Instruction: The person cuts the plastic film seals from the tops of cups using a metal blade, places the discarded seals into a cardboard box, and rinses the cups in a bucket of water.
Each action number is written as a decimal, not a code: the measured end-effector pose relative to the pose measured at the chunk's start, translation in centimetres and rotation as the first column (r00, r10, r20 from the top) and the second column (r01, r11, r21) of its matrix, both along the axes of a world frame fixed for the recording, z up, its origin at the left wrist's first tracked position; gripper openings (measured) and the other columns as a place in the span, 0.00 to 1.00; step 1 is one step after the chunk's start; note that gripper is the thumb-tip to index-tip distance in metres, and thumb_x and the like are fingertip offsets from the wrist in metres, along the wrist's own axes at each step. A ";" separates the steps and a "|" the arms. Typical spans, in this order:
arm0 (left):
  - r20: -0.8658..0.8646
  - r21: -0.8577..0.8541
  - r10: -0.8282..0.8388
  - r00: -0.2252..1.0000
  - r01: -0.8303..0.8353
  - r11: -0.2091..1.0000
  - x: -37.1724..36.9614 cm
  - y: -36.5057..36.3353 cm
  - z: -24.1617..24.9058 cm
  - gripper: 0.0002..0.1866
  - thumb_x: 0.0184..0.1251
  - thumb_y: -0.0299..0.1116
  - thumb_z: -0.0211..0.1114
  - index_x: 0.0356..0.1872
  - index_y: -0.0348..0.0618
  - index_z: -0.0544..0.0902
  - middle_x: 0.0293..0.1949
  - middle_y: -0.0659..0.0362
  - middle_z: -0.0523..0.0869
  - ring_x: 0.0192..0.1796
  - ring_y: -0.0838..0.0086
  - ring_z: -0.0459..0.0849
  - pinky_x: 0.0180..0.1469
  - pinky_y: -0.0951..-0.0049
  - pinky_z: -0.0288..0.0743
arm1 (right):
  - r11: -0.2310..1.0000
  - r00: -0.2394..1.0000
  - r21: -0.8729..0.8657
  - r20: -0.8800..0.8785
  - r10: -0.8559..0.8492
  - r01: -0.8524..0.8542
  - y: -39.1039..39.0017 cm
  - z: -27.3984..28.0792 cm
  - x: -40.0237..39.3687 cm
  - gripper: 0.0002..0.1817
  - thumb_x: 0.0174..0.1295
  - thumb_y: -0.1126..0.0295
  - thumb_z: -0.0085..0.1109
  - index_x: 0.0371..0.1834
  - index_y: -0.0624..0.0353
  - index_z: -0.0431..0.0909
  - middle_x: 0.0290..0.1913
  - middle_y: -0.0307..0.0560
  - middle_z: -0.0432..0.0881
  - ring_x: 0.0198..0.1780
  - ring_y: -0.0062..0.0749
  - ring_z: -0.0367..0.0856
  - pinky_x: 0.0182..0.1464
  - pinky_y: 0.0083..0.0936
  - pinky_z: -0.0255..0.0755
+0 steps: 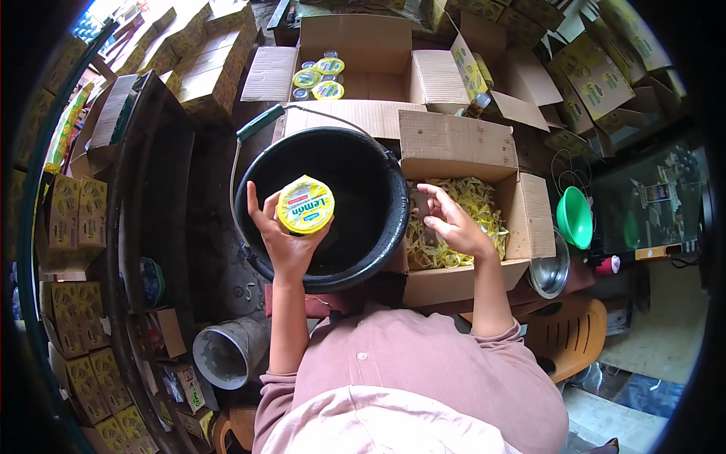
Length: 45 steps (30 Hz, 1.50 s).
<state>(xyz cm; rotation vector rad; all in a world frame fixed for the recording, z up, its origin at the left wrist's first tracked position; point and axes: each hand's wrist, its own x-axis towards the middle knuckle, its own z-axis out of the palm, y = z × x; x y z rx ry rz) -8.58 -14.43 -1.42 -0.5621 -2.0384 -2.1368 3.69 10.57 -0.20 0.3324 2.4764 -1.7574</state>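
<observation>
My left hand [291,246] holds a cup with a yellow and white Lemon lid [305,204], lid facing up, over a large black bucket [363,234]. The bucket has a wire handle with a green grip. My right hand [452,223] is raised over the left part of an open cardboard box [531,216] filled with yellow strips [476,197]. Its fingers are curved and apart, with nothing visible between them.
Behind the bucket, an open carton [355,41] holds several lemon-lidded cups [328,91]. A green bowl [575,217] and metal bowl [550,268] are at right. A grey bucket [227,354] stands lower left. Stacked printed boxes [76,212] line the left side.
</observation>
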 end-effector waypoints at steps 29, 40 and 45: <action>-0.019 -0.045 -0.041 0.999 0.041 0.998 0.3 0.2 0.4 0.63 0.32 0.22 0.78 0.69 0.45 0.39 0.45 0.54 0.73 0.48 0.68 0.78 0.55 0.71 0.72 | 0.967 0.977 -0.254 -0.202 -0.075 0.021 -1.4 1.9 -0.9 0.31 0.58 0.83 0.42 0.67 0.60 0.49 0.47 0.47 0.73 0.56 0.31 0.71 0.59 0.28 0.61; -0.017 -0.041 -0.056 0.998 0.056 0.998 0.4 0.3 0.6 0.64 0.32 0.22 0.78 0.69 0.45 0.39 0.46 0.53 0.74 0.48 0.68 0.78 0.54 0.71 0.73 | 0.939 0.950 0.200 -0.194 -0.243 0.281 -0.4 2.3 0.2 0.31 0.58 0.81 0.47 0.66 0.61 0.52 0.38 0.45 0.72 0.48 0.34 0.74 0.60 0.40 0.58; -0.021 -0.038 -0.101 0.995 0.101 0.994 0.5 0.3 0.4 0.64 0.30 0.19 0.78 0.69 0.46 0.39 0.47 0.53 0.73 0.50 0.67 0.77 0.55 0.70 0.73 | 0.927 0.935 -0.326 -0.232 -0.267 0.184 -1.7 2.1 -0.5 0.31 0.57 0.85 0.47 0.66 0.61 0.53 0.36 0.41 0.71 0.39 0.22 0.75 0.44 0.19 0.69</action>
